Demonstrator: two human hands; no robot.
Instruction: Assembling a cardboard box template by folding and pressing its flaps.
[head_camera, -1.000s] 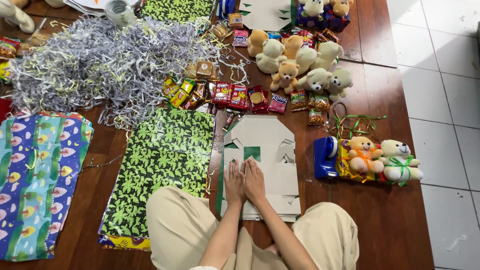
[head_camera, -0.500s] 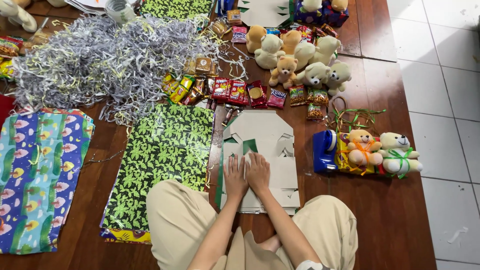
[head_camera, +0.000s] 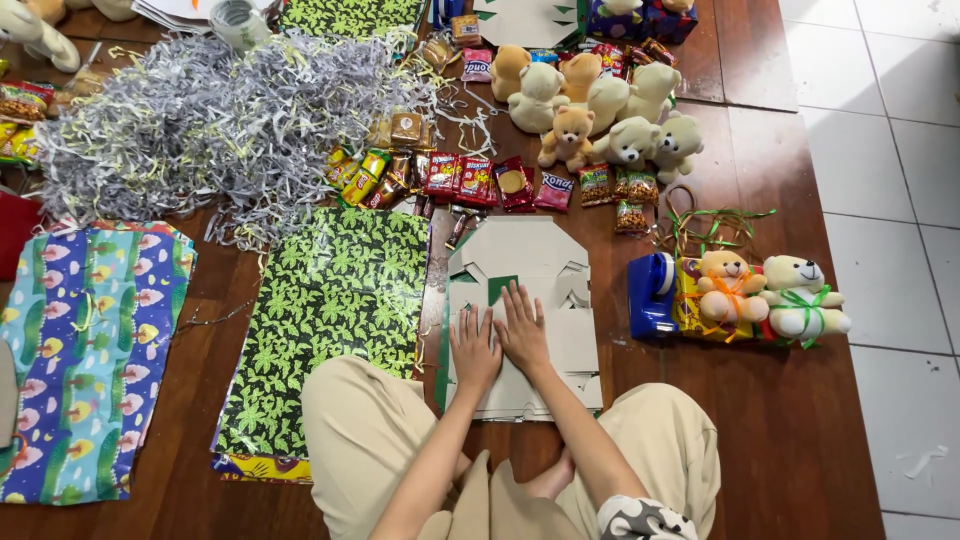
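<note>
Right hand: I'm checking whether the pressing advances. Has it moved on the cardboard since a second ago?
Yes, slightly forward: fingertips of the right hand now reach the green patch on the flat cardboard; earlier they lay short.

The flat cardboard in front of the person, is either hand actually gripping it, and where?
Nothing is gripped. The left hand and right hand lie flat, palms down, side by side on the middle of the flattened cardboard box.

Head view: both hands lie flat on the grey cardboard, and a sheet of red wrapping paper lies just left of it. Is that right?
Not quite. In the head view the left hand and right hand do lie flat on the cardboard, but the wrapping paper just left of it is green with a leaf pattern, not red.
</note>
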